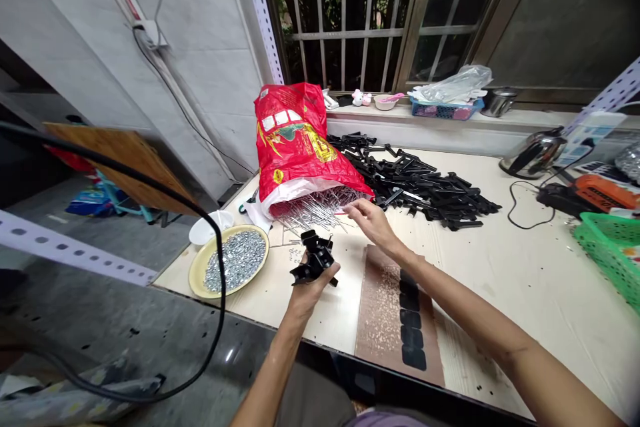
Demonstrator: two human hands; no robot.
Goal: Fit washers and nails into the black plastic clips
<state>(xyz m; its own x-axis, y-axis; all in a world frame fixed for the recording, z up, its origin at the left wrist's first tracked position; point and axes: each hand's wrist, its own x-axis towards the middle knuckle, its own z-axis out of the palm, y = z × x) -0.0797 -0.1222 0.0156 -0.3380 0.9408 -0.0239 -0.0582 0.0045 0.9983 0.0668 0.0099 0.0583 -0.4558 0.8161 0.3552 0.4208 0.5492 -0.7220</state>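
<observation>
My left hand (311, 283) is closed around a small bundle of black plastic parts (318, 255), lifted over the front of the table. Thin metal rods (315, 207) spill from the mouth of a red printed bag (303, 147). At the right edge of that pile is my right hand (371, 223), its fingertips drawn together; whatever lies between them is too small to make out. A yellow bowl (197, 273) of small shiny metal pieces (237, 259) stands to the left of my left hand. Behind my right hand lies a heap of black plastic parts (425, 187).
A brown board (380, 320) with a row of black pads (411, 337) lies at the table's front. A white bowl (213, 225) sits behind the yellow one. On the right are a metal kettle (535, 153), an orange-and-black tool (603, 193) and a green basket (607, 253). A black cable (220, 287) loops at the left.
</observation>
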